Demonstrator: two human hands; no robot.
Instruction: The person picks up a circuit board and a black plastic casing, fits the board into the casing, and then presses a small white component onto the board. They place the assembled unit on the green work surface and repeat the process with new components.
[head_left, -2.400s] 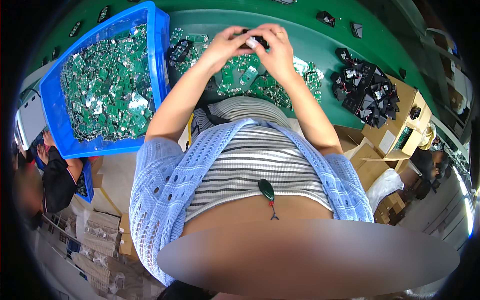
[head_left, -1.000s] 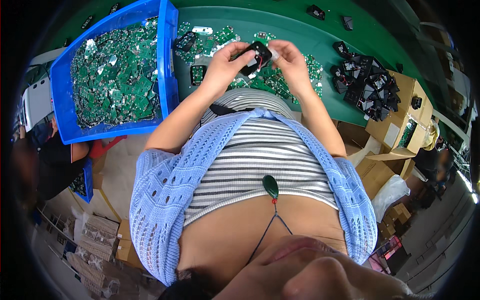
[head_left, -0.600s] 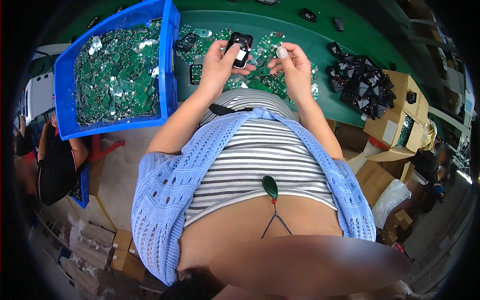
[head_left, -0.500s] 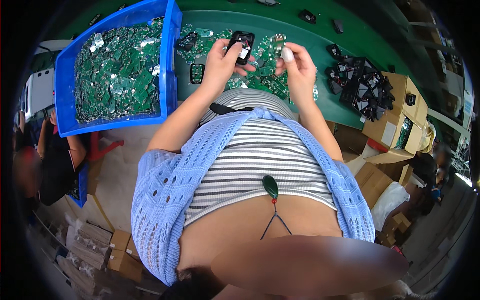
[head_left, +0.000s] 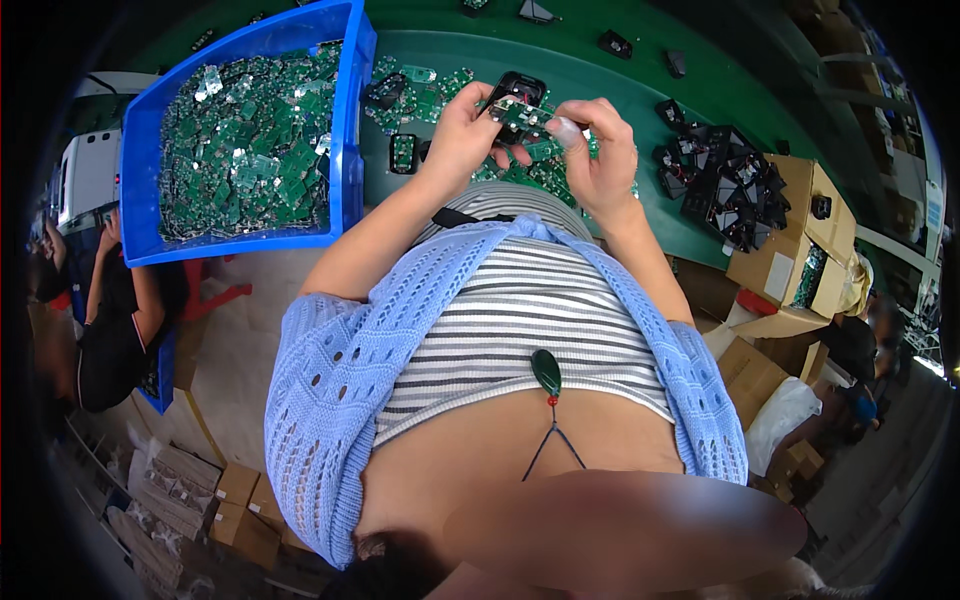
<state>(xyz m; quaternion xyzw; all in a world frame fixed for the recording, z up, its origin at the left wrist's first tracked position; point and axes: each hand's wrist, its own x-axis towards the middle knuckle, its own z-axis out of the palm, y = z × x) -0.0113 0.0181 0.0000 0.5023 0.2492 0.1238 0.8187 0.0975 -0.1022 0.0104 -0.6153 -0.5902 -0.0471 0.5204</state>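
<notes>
My left hand (head_left: 468, 130) is closed round a black plastic casing (head_left: 525, 86) above the near edge of the green bench. In a pinch between thumb and fingers, my right hand (head_left: 602, 158) has a green circuit board (head_left: 522, 115) by its right end. That board lies across the front of the casing, and whether it sits inside cannot be seen. Loose green boards (head_left: 548, 174) are spread on the bench beneath both hands. Left of them is a small black casing (head_left: 403, 153) with a green board in it.
A blue bin (head_left: 350, 140) heaped with circuit boards stands at the left. Black casings (head_left: 735, 180) are piled at the right, beside an open cardboard box (head_left: 780, 262). More black parts (head_left: 615, 44) lie along the far side. Another person (head_left: 120, 340) is at the far left.
My right hand has brought the circuit board left and down to the casing. The left hand has shifted slightly right, keeping its hold on the casing.
</notes>
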